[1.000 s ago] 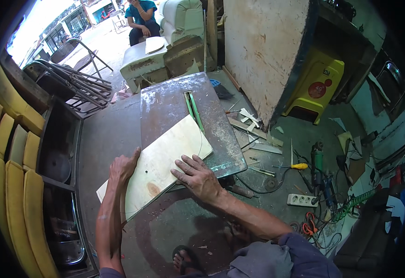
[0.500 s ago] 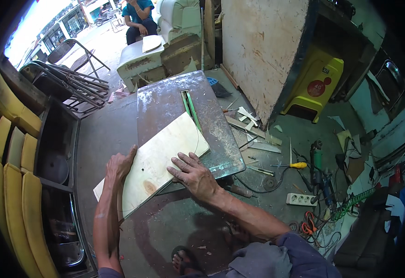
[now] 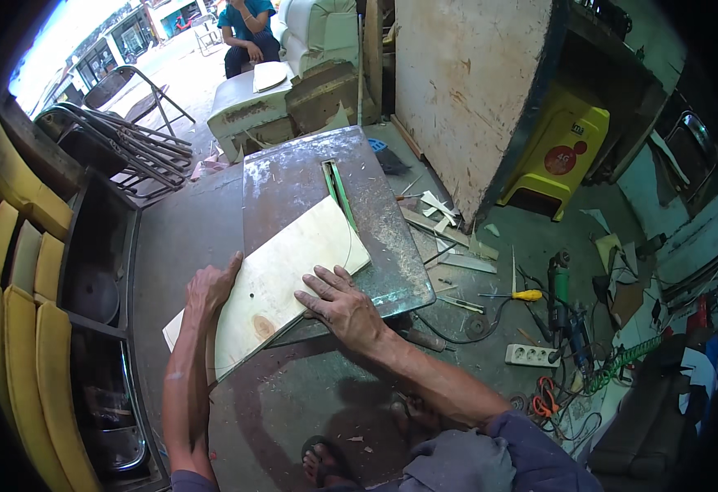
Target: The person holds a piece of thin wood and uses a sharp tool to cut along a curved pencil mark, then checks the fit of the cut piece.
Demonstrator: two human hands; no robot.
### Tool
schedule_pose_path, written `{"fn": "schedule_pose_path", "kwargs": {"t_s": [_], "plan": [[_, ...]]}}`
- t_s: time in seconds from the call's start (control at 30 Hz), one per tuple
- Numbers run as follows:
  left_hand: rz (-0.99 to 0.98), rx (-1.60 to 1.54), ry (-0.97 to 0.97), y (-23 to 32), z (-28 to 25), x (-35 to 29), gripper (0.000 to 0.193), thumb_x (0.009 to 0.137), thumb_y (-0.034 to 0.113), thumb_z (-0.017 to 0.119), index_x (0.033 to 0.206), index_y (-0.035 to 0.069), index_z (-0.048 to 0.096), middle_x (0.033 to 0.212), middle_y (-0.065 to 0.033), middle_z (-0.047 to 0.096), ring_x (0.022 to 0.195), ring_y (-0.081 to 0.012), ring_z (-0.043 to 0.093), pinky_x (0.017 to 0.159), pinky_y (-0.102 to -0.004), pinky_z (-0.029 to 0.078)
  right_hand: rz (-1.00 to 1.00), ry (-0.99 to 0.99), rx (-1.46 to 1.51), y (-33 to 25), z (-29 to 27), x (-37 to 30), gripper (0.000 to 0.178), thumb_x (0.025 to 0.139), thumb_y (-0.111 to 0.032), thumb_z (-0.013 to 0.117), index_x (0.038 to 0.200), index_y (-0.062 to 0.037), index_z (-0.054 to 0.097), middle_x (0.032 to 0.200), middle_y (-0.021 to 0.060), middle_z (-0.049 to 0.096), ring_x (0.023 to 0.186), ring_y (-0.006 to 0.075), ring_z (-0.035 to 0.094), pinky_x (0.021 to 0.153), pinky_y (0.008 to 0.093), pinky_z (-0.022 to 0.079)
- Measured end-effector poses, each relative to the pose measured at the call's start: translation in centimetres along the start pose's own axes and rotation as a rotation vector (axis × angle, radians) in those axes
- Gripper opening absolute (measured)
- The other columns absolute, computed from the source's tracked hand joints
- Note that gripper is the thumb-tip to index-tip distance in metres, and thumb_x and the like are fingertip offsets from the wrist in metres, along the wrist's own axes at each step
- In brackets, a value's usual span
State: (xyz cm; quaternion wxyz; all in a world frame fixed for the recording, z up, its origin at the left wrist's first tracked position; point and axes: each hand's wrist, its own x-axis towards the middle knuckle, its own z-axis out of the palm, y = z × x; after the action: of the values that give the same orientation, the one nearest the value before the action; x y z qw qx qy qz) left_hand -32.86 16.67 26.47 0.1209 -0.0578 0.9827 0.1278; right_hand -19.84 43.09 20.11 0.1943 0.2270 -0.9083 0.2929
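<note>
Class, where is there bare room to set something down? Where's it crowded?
Bare: the tabletop left of the slot, beyond the pale board; also the grey floor between the tabletop and the dark-framed panels. Crowded: the floor at right, with yellow-handled screwdriver, white power strip and green coiled cord.

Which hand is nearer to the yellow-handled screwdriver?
Right. The right hand rests on the board, left of the screwdriver; the left hand, at the board's left edge, is farther.

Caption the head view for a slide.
Left hand and right hand at opposite edges of a pale board overhanging a slotted table, a screwdriver lying off to the right.
</note>
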Motion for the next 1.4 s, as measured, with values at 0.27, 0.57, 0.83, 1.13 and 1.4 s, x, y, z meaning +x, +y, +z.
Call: {"fn": "schedule_pose_path", "kwargs": {"t_s": [0.27,0.57,0.83,1.13,1.4], "plan": [[-0.009,0.007,0.014,0.0,0.1,0.6,0.103,0.092,0.084,0.037,0.107,-0.01,0.074,0.113,-0.0407,0.067,0.113,-0.0544,0.064,0.099,-0.0568,0.049,0.006,0.001,0.02,0.0,-0.1,0.5,0.04,0.096,-0.012,0.051,0.131,-0.0093,0.069,0.146,0.0182,0.059,0.142,0.0367,0.049,0.123,0.0535,0.032],[-0.03,0.012,0.009,0.2,0.0,1.1,0.102,0.092,0.083,0.038,0.109,-0.01,0.074,0.114,-0.0387,0.068,0.116,-0.0522,0.064,0.101,-0.0547,0.049,0.014,-0.015,0.036,0.5,0.0,1.0,0.04,0.095,-0.011,0.053,0.133,-0.0097,0.069,0.147,0.0184,0.058,0.143,0.0366,0.048,0.124,0.0539,0.03],[-0.018,0.008,0.014,0.1,0.5,1.8,0.103,0.092,0.084,0.037,0.108,-0.01,0.074,0.113,-0.0404,0.067,0.115,-0.0539,0.064,0.1,-0.0563,0.049,0.024,-0.01,-0.003,1.2,0.4,1.2,0.04,0.095,-0.029,0.067,0.132,-0.0159,0.07,0.144,0.0157,0.061,0.143,0.0342,0.048,0.123,0.0525,0.032],[-0.005,-0.001,0.005,0.4,0.3,1.9,0.103,0.092,0.084,0.037,0.11,-0.011,0.074,0.115,-0.0404,0.066,0.117,-0.054,0.063,0.101,-0.0562,0.048,0.034,-0.015,0.006,1.3,0.2,1.5,0.039,0.096,-0.024,0.062,0.133,-0.0144,0.069,0.146,0.0162,0.059,0.144,0.0349,0.048,0.124,0.0532,0.03],[-0.034,0.001,0.015,-0.5,-0.3,2.1,0.106,0.091,0.086,0.035,0.112,-0.009,0.074,0.117,-0.0402,0.066,0.118,-0.0541,0.062,0.102,-0.0562,0.048,0.037,-0.001,-0.002,1.2,0.8,2.2,0.041,0.096,-0.029,0.066,0.134,-0.0174,0.069,0.145,0.015,0.06,0.145,0.0345,0.047,0.124,0.0534,0.03]]}}
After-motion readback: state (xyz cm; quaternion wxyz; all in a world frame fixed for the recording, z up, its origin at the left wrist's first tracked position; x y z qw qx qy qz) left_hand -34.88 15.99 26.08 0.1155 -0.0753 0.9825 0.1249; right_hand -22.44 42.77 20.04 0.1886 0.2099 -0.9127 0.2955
